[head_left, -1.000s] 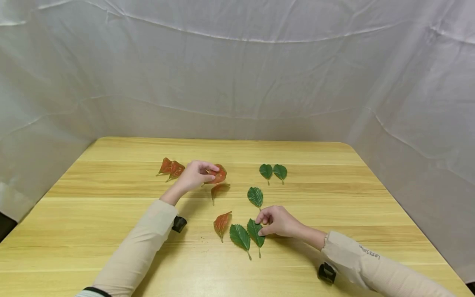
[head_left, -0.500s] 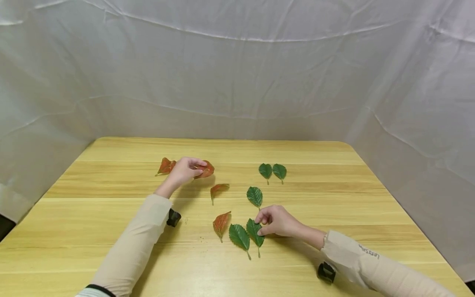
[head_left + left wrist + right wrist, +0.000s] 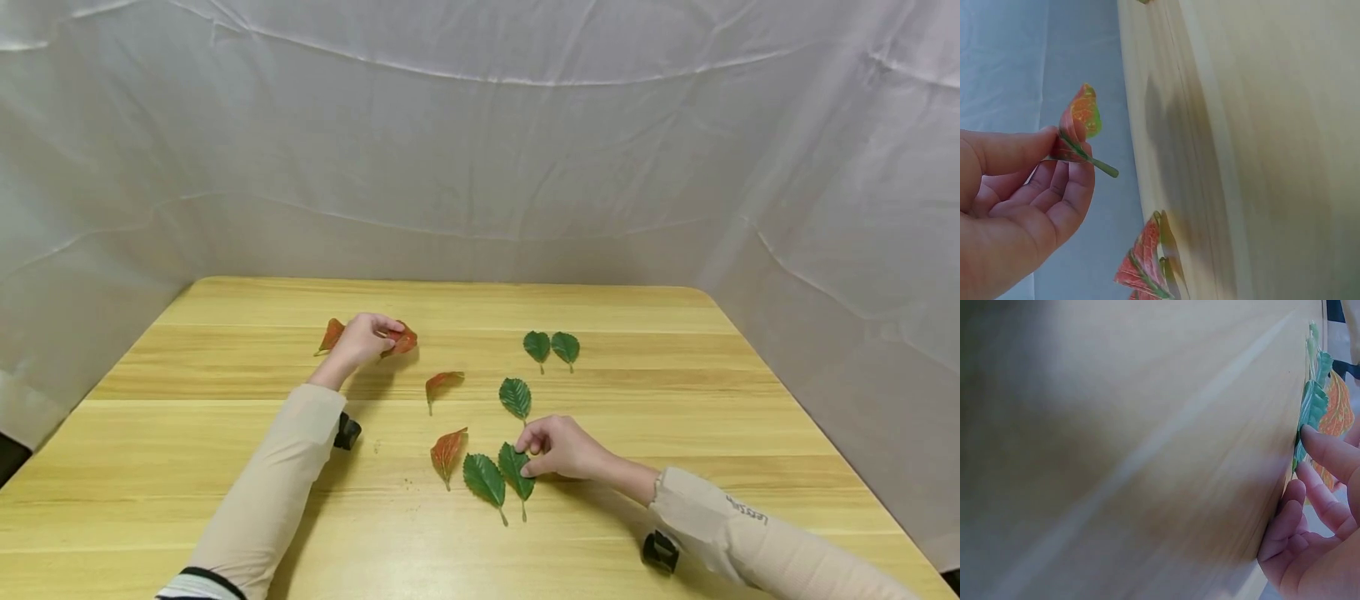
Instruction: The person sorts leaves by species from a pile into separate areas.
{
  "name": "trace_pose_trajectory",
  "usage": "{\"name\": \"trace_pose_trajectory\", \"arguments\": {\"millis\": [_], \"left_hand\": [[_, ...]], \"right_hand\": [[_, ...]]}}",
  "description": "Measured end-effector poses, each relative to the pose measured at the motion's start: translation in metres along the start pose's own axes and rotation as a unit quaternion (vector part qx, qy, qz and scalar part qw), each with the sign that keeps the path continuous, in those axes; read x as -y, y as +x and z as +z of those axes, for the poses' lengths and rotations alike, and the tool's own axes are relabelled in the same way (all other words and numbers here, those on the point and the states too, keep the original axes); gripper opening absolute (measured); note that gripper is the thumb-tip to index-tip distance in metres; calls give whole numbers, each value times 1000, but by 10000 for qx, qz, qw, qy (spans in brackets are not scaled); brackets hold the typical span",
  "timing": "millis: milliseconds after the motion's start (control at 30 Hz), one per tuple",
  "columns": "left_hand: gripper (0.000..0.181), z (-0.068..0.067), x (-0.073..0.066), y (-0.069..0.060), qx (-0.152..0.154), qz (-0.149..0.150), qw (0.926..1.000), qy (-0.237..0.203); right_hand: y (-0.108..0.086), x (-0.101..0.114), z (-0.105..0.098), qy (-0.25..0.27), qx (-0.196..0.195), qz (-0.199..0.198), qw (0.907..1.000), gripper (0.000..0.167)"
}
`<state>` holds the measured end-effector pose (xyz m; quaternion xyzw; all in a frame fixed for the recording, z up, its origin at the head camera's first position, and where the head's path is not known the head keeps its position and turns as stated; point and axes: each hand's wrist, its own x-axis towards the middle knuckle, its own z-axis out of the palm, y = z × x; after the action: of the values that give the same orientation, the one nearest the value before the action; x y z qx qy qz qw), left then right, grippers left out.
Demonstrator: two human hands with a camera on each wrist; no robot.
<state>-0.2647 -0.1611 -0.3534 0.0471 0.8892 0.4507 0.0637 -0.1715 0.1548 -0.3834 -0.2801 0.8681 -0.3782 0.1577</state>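
My left hand [image 3: 358, 340] pinches a red leaf [image 3: 403, 339] between thumb and fingers. In the left wrist view that leaf [image 3: 1085, 115] is held clear of the table, its green stem pointing away from the fingers. Beside this hand lies another red leaf [image 3: 331, 335] at the back left, partly hidden by it. My right hand [image 3: 566, 448] has thumb and fingertip on the edges of a dark green leaf [image 3: 514, 468], which lies on the table. Just left of that one is a second green leaf [image 3: 483, 479].
On the wooden table [image 3: 637, 400], a curled red leaf [image 3: 447, 452] and a folded red leaf [image 3: 444, 381] lie near the middle. One green leaf [image 3: 515, 397] is farther back, and a green pair [image 3: 551, 346] lies behind it. A pale cloth [image 3: 480, 167] surrounds the table.
My left hand has moved left and slightly back with the red leaf, away from the folded red leaf. My right hand stays in place on the green leaf.
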Motion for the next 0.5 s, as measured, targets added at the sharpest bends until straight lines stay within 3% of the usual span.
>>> {"name": "trace_pose_trajectory", "arguments": {"millis": [500], "left_hand": [[30,2,5,9,7,-46,9993,360]], "right_hand": [[-2,0,0,-3,-12,-18,10000,19]]}}
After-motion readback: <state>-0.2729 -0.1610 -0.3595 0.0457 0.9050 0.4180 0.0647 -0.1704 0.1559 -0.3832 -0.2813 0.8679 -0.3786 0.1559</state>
